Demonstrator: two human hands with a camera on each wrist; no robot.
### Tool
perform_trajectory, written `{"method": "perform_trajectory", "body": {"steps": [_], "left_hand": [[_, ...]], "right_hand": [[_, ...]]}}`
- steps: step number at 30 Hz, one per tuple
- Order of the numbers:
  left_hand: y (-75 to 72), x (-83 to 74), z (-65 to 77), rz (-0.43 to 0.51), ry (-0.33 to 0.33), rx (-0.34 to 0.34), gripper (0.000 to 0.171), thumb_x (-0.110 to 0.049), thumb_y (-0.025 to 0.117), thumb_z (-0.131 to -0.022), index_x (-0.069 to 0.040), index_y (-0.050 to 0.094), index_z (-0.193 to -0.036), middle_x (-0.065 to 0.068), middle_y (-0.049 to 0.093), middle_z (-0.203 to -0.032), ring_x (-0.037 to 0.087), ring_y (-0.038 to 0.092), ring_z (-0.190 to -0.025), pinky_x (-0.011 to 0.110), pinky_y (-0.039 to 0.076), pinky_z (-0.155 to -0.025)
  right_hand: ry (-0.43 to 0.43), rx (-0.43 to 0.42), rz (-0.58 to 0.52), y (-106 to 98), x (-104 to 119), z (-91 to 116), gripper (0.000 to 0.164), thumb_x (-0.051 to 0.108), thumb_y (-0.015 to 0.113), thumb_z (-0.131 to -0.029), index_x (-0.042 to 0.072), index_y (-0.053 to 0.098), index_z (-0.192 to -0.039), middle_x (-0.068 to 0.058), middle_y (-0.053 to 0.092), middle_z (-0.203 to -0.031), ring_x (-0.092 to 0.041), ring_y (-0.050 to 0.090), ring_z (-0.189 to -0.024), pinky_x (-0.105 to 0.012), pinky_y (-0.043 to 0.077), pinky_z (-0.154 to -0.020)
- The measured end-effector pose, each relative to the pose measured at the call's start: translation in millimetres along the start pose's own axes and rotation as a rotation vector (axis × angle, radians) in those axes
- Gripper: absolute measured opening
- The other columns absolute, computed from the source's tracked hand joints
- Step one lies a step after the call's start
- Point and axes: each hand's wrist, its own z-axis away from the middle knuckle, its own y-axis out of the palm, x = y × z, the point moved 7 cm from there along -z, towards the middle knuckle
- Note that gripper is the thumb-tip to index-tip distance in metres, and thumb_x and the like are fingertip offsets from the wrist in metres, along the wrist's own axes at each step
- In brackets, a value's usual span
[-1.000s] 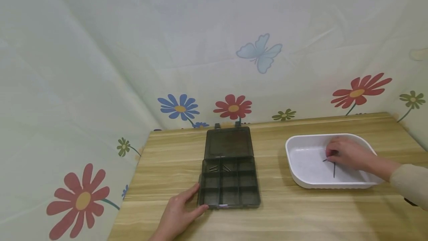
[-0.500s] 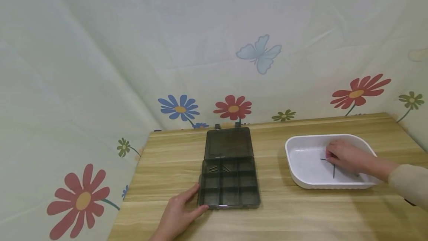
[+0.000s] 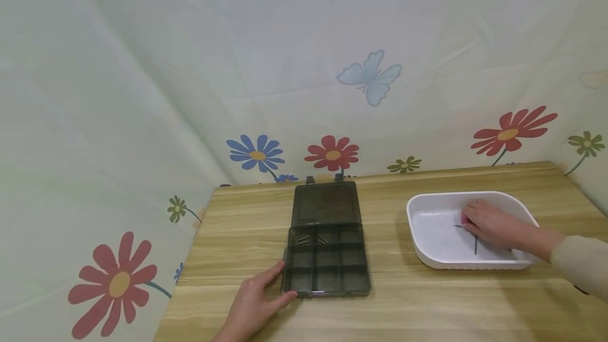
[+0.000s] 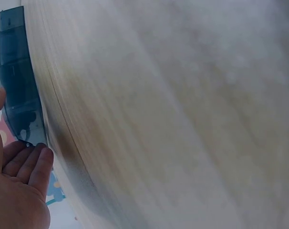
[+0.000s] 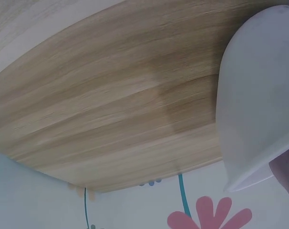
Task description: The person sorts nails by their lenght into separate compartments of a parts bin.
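Wood-grain table (image 3: 404, 313): our right hand (image 3: 491, 223), nearer, sits curled at the dark rod (image 3: 458, 226) pointing leftward in the white tray (image 3: 475, 265), pinch unclear; our left hand (image 3: 252, 300), loosely spread, touches the compartment organizer (image 3: 326, 281).

Room to pass lay over the bench (image 3: 389, 300) between the dark divided box (image 3: 326, 256) and the white tray (image 3: 439, 239), whose raised wall (image 5: 259, 95) blocked a low sideways entry

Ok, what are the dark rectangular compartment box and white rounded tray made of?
Dark rectangular compartment box: probably glossy plastic, since its smoky walls look see-through and catch highlights.
White rounded tray: likely plastic too, smooth with a soft sheen, though ceramic isn't ruled out.
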Motion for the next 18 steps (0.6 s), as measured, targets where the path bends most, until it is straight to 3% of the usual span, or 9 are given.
{"method": "perform_trajectory", "body": {"steps": [4, 11, 18], "left_hand": [[-0.4, -0.7, 0.5, -0.009, 0.005, -0.007, 0.072, -0.048, 0.091, -0.084, -0.006, 0.07, -0.139, 0.007, 0.072, -0.138, 0.023, 0.073, -0.12, 0.045, 0.059, -0.105], [-1.5, -1.6, 0.6, -0.018, 0.006, -0.013, 0.072, -0.048, 0.091, -0.084, -0.006, 0.071, -0.139, 0.007, 0.072, -0.138, 0.024, 0.073, -0.12, 0.046, 0.058, -0.106], [-1.6, -1.7, 0.4, -0.014, 0.001, -0.004, 0.073, -0.049, 0.091, -0.084, -0.006, 0.07, -0.139, 0.008, 0.071, -0.138, 0.024, 0.072, -0.121, 0.046, 0.058, -0.106]], "right_hand": [[-0.009, -0.012, -0.004, 0.4, 2.4, -1.4, 0.021, 0.009, 0.08, -0.095, 0.014, 0.06, -0.091, 0.009, 0.048, -0.085, -0.014, 0.048, -0.084, -0.038, 0.049, -0.075], [0.071, 0.017, -0.079, -1.9, 1.5, -4.8, 0.015, 0.012, 0.077, -0.099, 0.014, 0.062, -0.096, 0.009, 0.049, -0.087, -0.013, 0.048, -0.087, -0.034, 0.048, -0.075], [0.06, -0.035, -0.127, -14.2, 9.0, -12.7, 0.014, 0.006, 0.076, -0.098, 0.012, 0.063, -0.097, 0.01, 0.05, -0.085, -0.01, 0.047, -0.084, -0.031, 0.048, -0.071]]}}
